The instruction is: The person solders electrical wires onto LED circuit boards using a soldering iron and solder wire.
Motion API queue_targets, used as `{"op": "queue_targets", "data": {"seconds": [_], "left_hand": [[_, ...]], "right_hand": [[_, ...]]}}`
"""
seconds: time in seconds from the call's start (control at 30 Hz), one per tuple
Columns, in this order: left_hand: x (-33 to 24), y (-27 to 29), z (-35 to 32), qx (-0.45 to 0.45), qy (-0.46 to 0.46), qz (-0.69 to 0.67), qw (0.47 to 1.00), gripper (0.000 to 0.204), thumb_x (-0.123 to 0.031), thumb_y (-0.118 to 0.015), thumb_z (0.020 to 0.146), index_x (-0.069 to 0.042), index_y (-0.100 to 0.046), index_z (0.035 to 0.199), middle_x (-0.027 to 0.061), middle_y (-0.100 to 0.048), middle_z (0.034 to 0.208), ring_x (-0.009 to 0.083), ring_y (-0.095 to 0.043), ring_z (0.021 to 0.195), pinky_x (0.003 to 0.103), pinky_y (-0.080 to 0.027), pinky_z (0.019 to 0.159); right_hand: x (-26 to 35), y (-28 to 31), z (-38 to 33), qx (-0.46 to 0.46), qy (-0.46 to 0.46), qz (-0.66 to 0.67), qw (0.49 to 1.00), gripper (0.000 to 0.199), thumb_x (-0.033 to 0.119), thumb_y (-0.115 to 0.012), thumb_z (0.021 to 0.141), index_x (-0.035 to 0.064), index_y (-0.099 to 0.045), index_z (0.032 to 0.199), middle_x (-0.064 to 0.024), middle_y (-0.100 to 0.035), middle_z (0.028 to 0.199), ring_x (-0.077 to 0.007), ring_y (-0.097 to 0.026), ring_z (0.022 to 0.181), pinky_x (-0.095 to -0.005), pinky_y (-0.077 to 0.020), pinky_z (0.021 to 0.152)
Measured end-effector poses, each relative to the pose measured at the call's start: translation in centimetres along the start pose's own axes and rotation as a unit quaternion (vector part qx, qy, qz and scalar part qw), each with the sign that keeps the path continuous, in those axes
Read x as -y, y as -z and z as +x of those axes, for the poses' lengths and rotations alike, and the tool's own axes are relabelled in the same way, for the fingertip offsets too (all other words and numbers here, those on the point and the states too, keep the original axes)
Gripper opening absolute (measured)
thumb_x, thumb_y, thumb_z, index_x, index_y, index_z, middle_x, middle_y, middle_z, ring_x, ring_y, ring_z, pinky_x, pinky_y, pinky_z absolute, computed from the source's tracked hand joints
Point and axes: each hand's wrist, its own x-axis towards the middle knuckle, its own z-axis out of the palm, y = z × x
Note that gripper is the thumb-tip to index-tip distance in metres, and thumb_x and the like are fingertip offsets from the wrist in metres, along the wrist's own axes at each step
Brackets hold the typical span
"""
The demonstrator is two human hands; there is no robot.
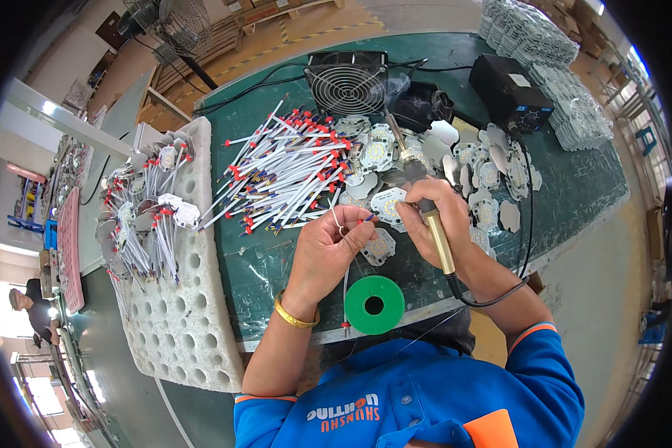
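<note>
My right hand is wrapped round a soldering iron with a dark grip and a brass-coloured body. Its metal tip points up and away, over the pile of boards. The right thumb and a fingertip reach the edge of a white octagonal LED board. Beside that board, my left hand pinches a white cable whose small blue end sticks out between the fingers. Another LED board lies just below the fingertips. A green solder spool rests near the bench edge, between my forearms.
White cables with red connectors are heaped left of centre. Loose boards spread to the right. A fan and a black soldering station stand behind. At left, a perforated foam tray holds wired boards. Boards are stacked far right.
</note>
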Motion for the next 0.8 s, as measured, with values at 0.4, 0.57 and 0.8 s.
{"op": "queue_targets", "data": {"seconds": [0.4,0.57,0.8], "left_hand": [[-0.5,0.4,0.2,0.0,0.019,0.089,0.996,0.012,-0.009,-0.063,0.081,0.0,-0.064,0.088,-0.0015,-0.061,0.071,0.0015,-0.051,0.063,0.016,-0.039,0.056],[-1.0,0.7,0.3,0.023,0.038,0.09,0.995,0.012,-0.007,-0.064,0.079,0.0,-0.064,0.089,-0.0021,-0.06,0.071,0.0014,-0.051,0.064,0.016,-0.039,0.056],[-0.8,1.1,0.5,0.068,0.065,0.053,0.994,0.012,-0.005,-0.064,0.079,-0.001,-0.063,0.09,-0.0018,-0.061,0.075,0.0028,-0.054,0.067,0.017,-0.043,0.062]], "right_hand": [[-0.2,0.2,0.0,0.049,0.003,0.01,0.999,0.032,-0.003,-0.07,0.068,0.0058,-0.049,0.091,-0.0085,-0.058,0.079,-0.0183,-0.055,0.062,-0.0284,-0.0433,0.054],[0.3,0.5,0.3,0.07,-0.021,0.032,0.997,0.03,-0.005,-0.067,0.067,0.0038,-0.051,0.091,-0.0103,-0.058,0.082,-0.0252,-0.059,0.066,-0.031,-0.0468,0.058],[0.2,0.3,0.1,0.088,-0.016,0.032,0.995,0.03,-0.004,-0.067,0.067,0.0043,-0.05,0.09,-0.0097,-0.059,0.078,-0.0256,-0.06,0.066,-0.0317,-0.0466,0.058]]}}
